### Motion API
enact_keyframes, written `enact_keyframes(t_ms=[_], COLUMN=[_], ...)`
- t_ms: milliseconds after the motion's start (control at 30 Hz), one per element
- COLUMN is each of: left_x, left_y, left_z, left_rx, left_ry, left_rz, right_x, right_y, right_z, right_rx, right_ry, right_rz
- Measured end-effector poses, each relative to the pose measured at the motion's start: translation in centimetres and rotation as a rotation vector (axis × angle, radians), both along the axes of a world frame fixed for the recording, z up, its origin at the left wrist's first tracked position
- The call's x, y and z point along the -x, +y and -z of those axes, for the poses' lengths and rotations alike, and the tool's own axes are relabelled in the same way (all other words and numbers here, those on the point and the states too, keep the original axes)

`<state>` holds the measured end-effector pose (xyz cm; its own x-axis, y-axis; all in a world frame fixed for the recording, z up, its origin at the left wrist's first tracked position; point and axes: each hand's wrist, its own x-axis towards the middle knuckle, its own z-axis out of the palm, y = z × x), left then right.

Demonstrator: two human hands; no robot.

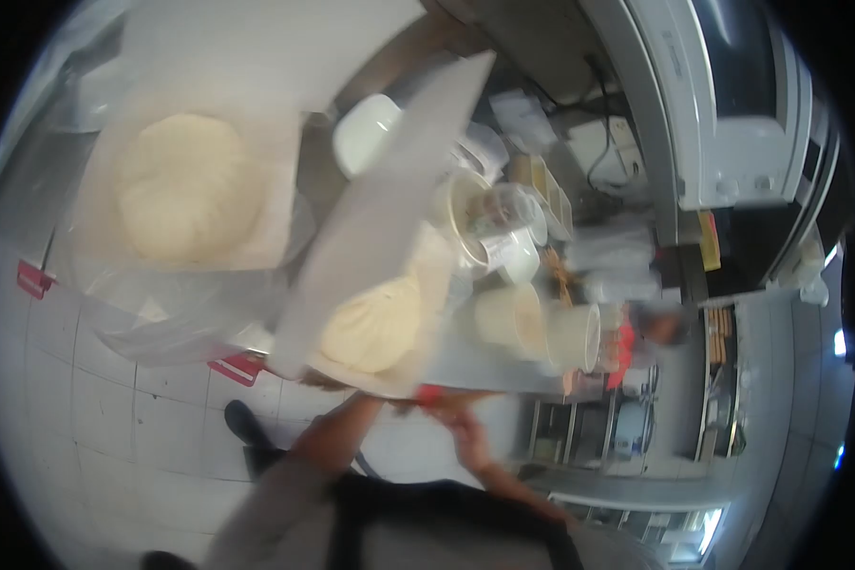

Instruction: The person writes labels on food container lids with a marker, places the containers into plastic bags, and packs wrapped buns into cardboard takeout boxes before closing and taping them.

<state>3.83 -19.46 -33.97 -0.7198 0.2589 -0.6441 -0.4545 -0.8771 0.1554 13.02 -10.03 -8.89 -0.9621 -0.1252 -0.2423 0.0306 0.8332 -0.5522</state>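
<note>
A pale pleated round of dough (375, 323) lies on a paper-lined base close in front of me, with a tall pale sheet (404, 157) standing tilted beside it. My left hand (328, 382) is at the near edge of that base, its fingers mostly hidden beneath. Just right of it, my right hand (449, 411) is smeared by motion, close to a small red thing (429, 394) at the edge. Whether it grips that thing cannot be made out. A larger pleated dough (185, 190) sits on pale paper (275, 209) to the left.
Clear plastic film (180, 313) hangs over the counter's near edge, where red tags (237, 369) stick out. A white bowl (366, 133), cups (572, 337) and containers crowd the counter. A white appliance (731, 104) stands at upper right, shelves (579, 432) lower right. Tiled floor (95, 418) lies below.
</note>
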Motion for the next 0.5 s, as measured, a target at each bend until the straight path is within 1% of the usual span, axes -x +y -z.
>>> enact_keyframes(t_ms=[33, 67, 100, 133, 167, 200, 233, 267, 300, 367, 400, 500], left_x=[-1.6, -3.2, -4.9, -6.6, -9.0, -10.6, -12.3, -13.6, -14.9, -16.8, -17.4, -19.1], left_y=[-0.6, -1.3, -2.5, -3.6, -5.1, -5.9, -6.5, -4.9, -3.2, -3.9, -3.7, -2.0], left_z=[0.2, 0.2, 0.1, -0.6, -1.2, -1.5, -2.0, -0.1, 2.0, 0.5, -0.4, -3.3], left_rx=[0.044, 0.090, 0.144, 0.193, 0.272, 0.344, 0.423, 0.602, 0.775, 0.730, 0.722, 0.827], left_ry=[-0.027, -0.056, -0.086, -0.120, -0.147, -0.125, -0.086, 0.136, 0.348, 0.392, 0.376, 0.306], left_rz=[0.004, 0.020, 0.041, 0.067, 0.124, 0.133, 0.137, -0.012, -0.177, 0.000, 0.093, 0.282], right_x=[0.4, 0.7, 0.9, 1.4, 1.0, 0.8, 1.0, 1.3, 1.4, 0.9, 0.7, -0.3], right_y=[-0.8, 0.1, 0.8, 2.5, 4.7, 5.6, 5.8, 5.9, 6.0, 5.9, 5.8, 5.8], right_z=[-0.9, 0.3, 0.6, 2.2, 4.1, 5.4, 5.9, 6.0, 6.5, 7.8, 8.2, 9.5], right_rx=[-0.186, -0.171, -0.269, -0.349, -0.377, -0.360, -0.295, -0.273, -0.167, 0.043, 0.015, 0.583], right_ry=[-0.005, 0.154, 0.073, 0.052, -0.030, 0.037, 0.046, 0.060, 0.037, -0.008, -0.308, -1.073], right_rz=[-0.027, -0.215, -0.263, -0.356, -0.177, -0.103, -0.073, -0.106, -0.109, -0.119, 0.008, 0.475])
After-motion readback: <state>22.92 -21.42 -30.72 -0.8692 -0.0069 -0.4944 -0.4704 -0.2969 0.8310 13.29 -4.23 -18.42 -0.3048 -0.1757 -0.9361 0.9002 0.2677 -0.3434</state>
